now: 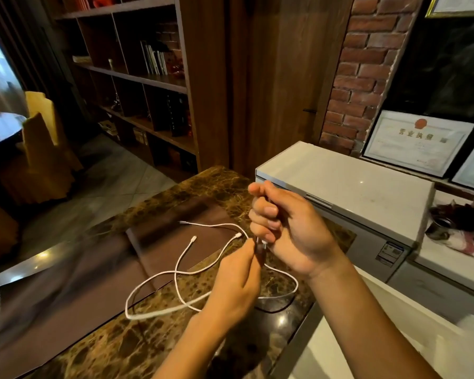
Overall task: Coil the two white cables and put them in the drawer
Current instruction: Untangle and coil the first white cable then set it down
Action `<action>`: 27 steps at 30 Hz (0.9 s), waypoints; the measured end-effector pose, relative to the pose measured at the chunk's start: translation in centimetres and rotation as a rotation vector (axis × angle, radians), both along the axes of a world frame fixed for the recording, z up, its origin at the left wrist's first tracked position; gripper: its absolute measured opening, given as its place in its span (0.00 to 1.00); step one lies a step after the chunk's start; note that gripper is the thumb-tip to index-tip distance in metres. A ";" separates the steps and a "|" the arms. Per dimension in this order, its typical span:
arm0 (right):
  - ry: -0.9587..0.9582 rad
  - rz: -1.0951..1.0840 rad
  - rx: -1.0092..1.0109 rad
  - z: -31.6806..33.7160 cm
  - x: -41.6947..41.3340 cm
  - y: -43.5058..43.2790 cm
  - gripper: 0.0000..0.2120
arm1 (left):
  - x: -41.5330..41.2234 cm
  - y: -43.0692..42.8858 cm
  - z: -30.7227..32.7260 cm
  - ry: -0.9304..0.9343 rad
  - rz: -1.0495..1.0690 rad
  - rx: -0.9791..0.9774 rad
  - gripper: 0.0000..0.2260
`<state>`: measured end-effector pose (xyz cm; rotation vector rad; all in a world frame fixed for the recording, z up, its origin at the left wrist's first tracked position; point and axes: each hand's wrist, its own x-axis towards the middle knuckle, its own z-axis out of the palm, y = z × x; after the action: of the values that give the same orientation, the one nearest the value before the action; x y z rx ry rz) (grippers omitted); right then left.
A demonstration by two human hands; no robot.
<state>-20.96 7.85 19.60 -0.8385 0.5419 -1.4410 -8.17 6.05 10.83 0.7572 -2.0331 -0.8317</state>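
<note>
Two white cables (181,272) lie tangled in loose loops on the brown marble counter (153,340), their plug ends pointing toward the far side. My right hand (282,228) is raised above the counter in a fist, closed around one cable's end. Just below it, my left hand (236,285) pinches the same white cable near its connector. The stretch of cable between the two hands is mostly hidden by fingers. No drawer is visible.
A white chest freezer (348,184) stands right of the counter, with framed certificates (419,143) leaning on the wall behind it. A dark metal cup (439,228) sits at far right. Wooden bookshelves (148,77) and yellow chairs (41,143) fill the left background.
</note>
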 end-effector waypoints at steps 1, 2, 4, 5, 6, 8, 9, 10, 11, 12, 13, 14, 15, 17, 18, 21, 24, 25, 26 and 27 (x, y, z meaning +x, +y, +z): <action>0.038 -0.029 0.014 -0.2 -0.1 -0.3 0.14 | -0.1 0.3 -0.2 -0.008 0.004 0.013 0.10; 0.076 -0.057 0.027 -0.5 -0.2 -0.5 0.15 | -0.2 0.5 -0.2 -0.022 0.015 0.028 0.11; 0.137 -0.101 0.053 -1.3 -0.3 -0.8 0.15 | -0.3 0.9 0.0 -0.076 0.029 0.042 0.13; 0.157 -0.119 0.062 -1.6 -0.5 -0.9 0.15 | -0.2 1.1 0.3 -0.116 0.028 0.034 0.14; 0.169 -0.135 0.069 -1.9 -0.6 -0.9 0.15 | 0.0 1.2 0.5 -0.168 0.029 0.006 0.14; 0.188 -0.161 0.083 -2.5 -0.8 -1.0 0.16 | 0.4 1.3 1.0 -0.290 0.039 -0.079 0.13; 0.207 -0.176 0.089 -2.7 -0.9 -1.0 0.16 | 0.7 1.4 1.4 -0.347 0.046 -0.120 0.13; 0.232 -0.191 0.095 -3.0 -1.0 -1.0 0.16 | 1.0 1.4 1.7 -0.394 0.054 -0.151 0.13; 0.255 -0.204 0.101 -3.2 -1.0 -1.0 0.16 | 1.3 1.5 2.2 -0.433 0.063 -0.178 0.12; 0.272 -0.213 0.111 -3.5 -1.1 -1.0 0.16 | 1.6 1.5 2.6 -0.470 0.073 -0.201 0.12; 0.282 -0.217 0.123 -3.8 -1.1 -1.0 0.16 | 1.8 1.6 3.0 -0.509 0.083 -0.227 0.12; 0.289 -0.217 0.135 -4.0 -1.0 -0.9 0.17 | 2.1 1.6 3.3 -0.551 0.093 -0.255 0.13; 0.298 -0.215 0.145 -4.3 -1.0 -0.9 0.17 | 2.3 1.6 3.8 -0.592 0.101 -0.284 0.13; 0.326 -0.212 0.157 -4.7 -0.8 -0.8 0.17 | 2.6 1.5 4.7 -0.653 0.108 -0.327 0.13; 0.342 -0.209 0.162 -4.9 -0.6 -0.7 0.17 | 2.7 1.4 5.1 -0.668 0.105 -0.344 0.13; 0.392 -0.204 0.186 -5.6 0.1 -0.4 0.18 | 2.9 0.9 6.4 -0.666 0.073 -0.368 0.14; 0.438 -0.189 0.190 -6.5 1.4 0.4 0.19 | 3.3 -0.2 7.4 -0.600 0.080 -0.379 0.20; 0.430 -0.183 0.192 -6.9 1.9 0.8 0.18 | 3.4 -0.6 7.5 -0.585 0.093 -0.388 0.22; 0.419 -0.178 0.198 -7.2 2.4 1.1 0.17 | 3.5 -1.1 7.6 -0.573 0.105 -0.394 0.23; 0.411 -0.173 0.209 -7.6 2.9 1.5 0.16 | 3.5 -1.6 7.5 -0.563 0.109 -0.392 0.24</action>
<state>-18.09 9.32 11.96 -0.9406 1.0796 -1.3414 -4.69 4.47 18.34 0.9313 -2.5115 -0.1403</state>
